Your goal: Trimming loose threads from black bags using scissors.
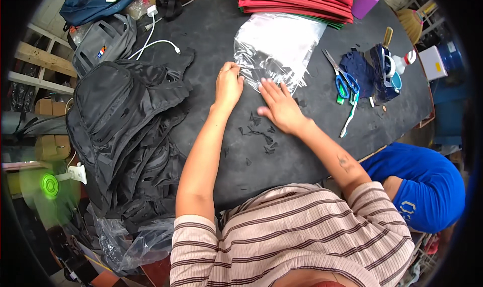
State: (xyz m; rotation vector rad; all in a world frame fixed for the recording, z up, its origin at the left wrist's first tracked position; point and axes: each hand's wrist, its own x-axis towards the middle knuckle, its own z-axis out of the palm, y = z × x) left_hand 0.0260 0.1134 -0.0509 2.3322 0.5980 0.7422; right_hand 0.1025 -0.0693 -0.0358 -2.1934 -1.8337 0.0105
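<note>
A stack of clear plastic bags (pixel 279 38) lies on the dark table, shiny and creased at its near edge. My left hand (pixel 229 88) is at the bags' left near corner, its fingers curled in a pinch against the plastic edge. My right hand (pixel 283 107) lies open, fingers stretched, with the fingertips on the near edge of the bags. Between my forearms, small black fabric scraps (pixel 264 136) are scattered on the table.
Left stands a pile of black backpacks (pixel 115 106). Folded red fabric (pixel 294 0) is stacked at the back, beside a purple bottle (pixel 367 1). To the right lie blue-handled scissors (pixel 341 80), a toothbrush (pixel 349 117) and a dark holder (pixel 381 70). A person in blue (pixel 427 186) is close at right.
</note>
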